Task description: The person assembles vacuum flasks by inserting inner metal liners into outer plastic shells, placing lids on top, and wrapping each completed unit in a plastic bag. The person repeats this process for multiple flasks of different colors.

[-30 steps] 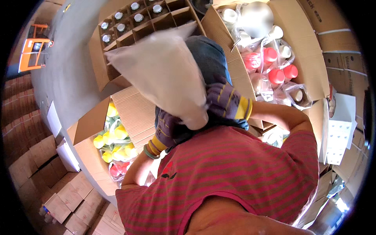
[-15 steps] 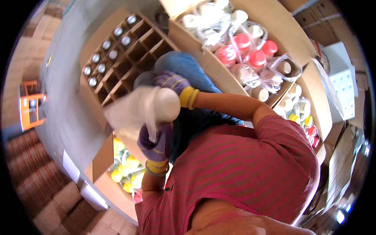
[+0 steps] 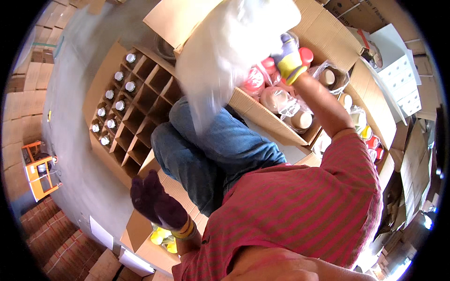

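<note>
A large whitish plastic bag (image 3: pixel 211 65), smeared by motion, sweeps over the open carton (image 3: pixel 276 129) at the upper right, its tail trailing down above my knees. At its right edge is my right hand (image 3: pixel 288 56), in a purple glove with a yellow cuff, the fingers closed at the plastic; whether a bottle is inside is too blurred to tell. My left hand (image 3: pixel 157 199), gloved in dark purple, is raised at the lower left with spread fingers and nothing in it. Below the right hand, that carton holds red-capped bottles (image 3: pixel 253 82) and pale-capped bottles (image 3: pixel 301 120) in clear wrapping.
A divided carton (image 3: pixel 105 157) on the left has several silver-capped bottles (image 3: pixel 130 86) along its left side, with vacant compartments beside them. Yellow-topped items (image 3: pixel 161 234) sit in a box near my left wrist. An orange metal frame (image 3: pixel 35 180) stands at far left by stacked cartons (image 3: pixel 63 234).
My right hand has moved up and right with the white plastic. My left hand has let go of it and drawn back down and left, fingers opening. My knees show more fully.
</note>
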`<state>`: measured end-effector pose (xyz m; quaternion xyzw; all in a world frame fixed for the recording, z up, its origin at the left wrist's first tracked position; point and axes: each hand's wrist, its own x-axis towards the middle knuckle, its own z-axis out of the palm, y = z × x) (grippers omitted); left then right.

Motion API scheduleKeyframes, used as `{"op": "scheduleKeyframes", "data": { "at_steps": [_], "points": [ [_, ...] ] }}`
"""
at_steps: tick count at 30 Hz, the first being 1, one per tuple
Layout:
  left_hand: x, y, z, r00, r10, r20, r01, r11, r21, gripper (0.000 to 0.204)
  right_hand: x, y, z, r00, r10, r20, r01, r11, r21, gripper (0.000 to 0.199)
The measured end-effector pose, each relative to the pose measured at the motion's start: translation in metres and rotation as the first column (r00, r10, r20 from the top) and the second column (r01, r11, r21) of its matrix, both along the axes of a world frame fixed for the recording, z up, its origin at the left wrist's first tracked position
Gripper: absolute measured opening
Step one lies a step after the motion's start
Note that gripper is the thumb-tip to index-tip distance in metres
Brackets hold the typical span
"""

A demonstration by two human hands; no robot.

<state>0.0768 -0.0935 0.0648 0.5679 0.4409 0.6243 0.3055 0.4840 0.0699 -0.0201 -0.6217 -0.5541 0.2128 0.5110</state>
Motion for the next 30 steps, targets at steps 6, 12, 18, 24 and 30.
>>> {"op": "scheduleKeyframes", "data": {
  "at_steps": [6, 12, 18, 24, 30],
  "points": [
    [0.009, 0.004, -0.024, 0.994, 0.008, 0.107, 0.017, 0.972, -0.235, 0.059, 0.036, 0.052, -0.073, 0.868, -0.445, -0.219, 0.434, 0.896, -0.097, 0.027],
    [0.003, 0.008, -0.022, 0.999, 0.035, 0.002, -0.033, 0.959, -0.283, 0.06, -0.003, 0.067, -0.189, 0.926, -0.375, -0.036, 0.321, 0.837, -0.443, 0.052],
    [0.019, 0.021, -0.025, 0.999, -0.023, -0.036, 0.009, 0.934, -0.357, 0.059, 0.024, 0.097, -0.272, 0.883, 0.383, 0.269, 0.072, 0.457, -0.886, 0.048],
    [0.008, 0.023, -0.037, 0.997, -0.008, -0.072, -0.024, 0.906, -0.423, 0.056, 0.089, 0.125, -0.178, 0.845, -0.535, -0.004, 0.535, 0.845, 0.021, 0.021],
    [0.025, 0.042, -0.03, 0.999, -0.047, -0.018, 0.034, 0.886, -0.462, 0.058, 0.14, 0.184, -0.183, 0.803, -0.417, 0.426, 0.548, 0.797, -0.254, 0.084]
  ]
}}
